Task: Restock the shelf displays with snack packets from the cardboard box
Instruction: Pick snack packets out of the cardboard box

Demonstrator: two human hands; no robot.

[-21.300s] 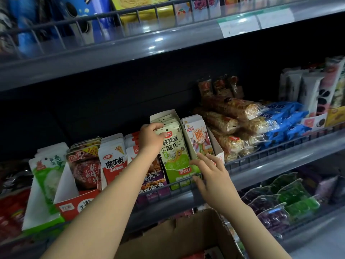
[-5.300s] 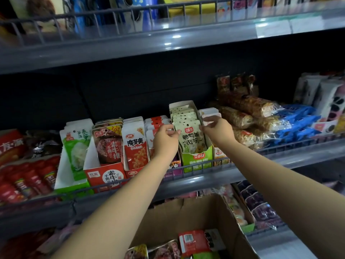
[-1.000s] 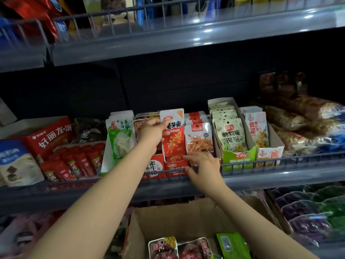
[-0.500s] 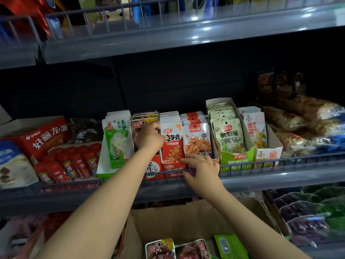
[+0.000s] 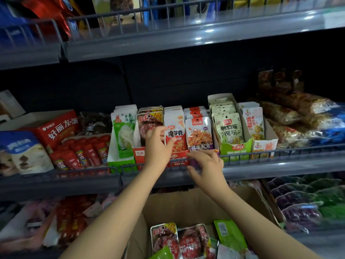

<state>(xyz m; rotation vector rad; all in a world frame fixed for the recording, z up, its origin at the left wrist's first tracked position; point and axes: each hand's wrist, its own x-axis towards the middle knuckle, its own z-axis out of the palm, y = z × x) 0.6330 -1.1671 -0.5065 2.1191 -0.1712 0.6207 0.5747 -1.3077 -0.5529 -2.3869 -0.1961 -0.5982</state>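
Note:
On the middle shelf, several display boxes hold upright snack packets. My left hand (image 5: 157,146) pinches the left edge of the front red-and-white packet (image 5: 176,134), thumb on its face; the packet stands in its red display box. My right hand (image 5: 207,165) is spread loosely at the wire rail (image 5: 280,154), fingertips by the purple-bottomed orange packet (image 5: 199,135), holding nothing. Below my arms stands the open cardboard box (image 5: 186,202), with dark red packets (image 5: 164,238) and a green packet (image 5: 229,234) inside.
Left of my hands are a dark red meat packet (image 5: 147,120), a green-and-white packet (image 5: 124,131) and a red carton (image 5: 57,126). To the right stand pale green packets (image 5: 227,128), yellow-printed packets (image 5: 253,122) and long wrapped rolls (image 5: 298,105). Another shelf (image 5: 186,38) hangs overhead.
The red-and-white packet that my left hand held raised a second ago now sits down in its row. My left hand slid lower on it. My right hand shifted slightly right along the rail.

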